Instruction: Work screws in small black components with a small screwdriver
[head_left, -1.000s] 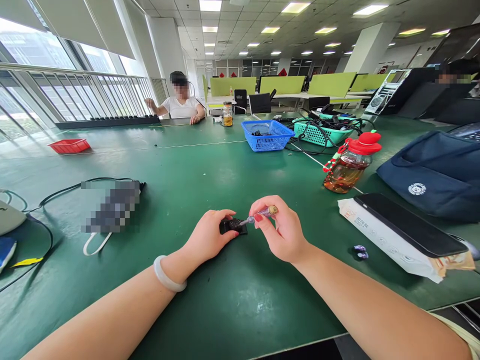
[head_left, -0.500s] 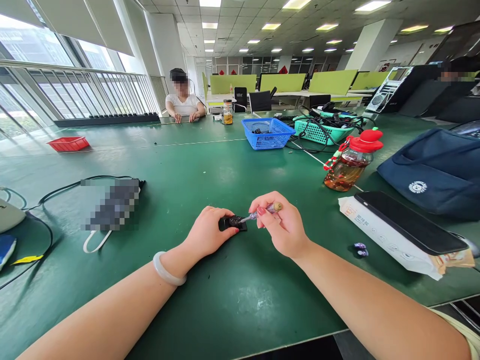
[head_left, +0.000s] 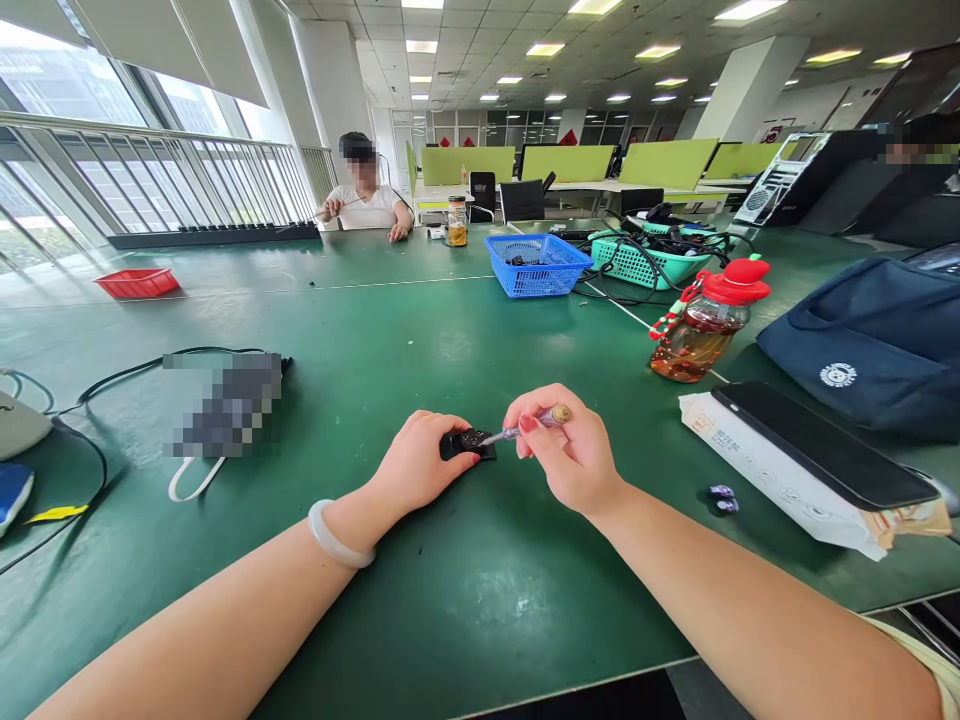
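L hand (head_left: 421,452) pinches small black part (head_left: 474,439) on table (head_left: 360,360), long axis approx. L–R. R hand (head_left: 570,450) pinches screwdriver (head_left: 553,416) above table, slanted: tip L & down at black part (contact unclear), butt R & up. Both prob. light, stiff; black part maybe fragile. Hold screwdriver by handle, black part by edges.

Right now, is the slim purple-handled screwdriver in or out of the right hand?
In: the right hand grips the screwdriver by its handle, shaft pointing toward the small black rectangular part.
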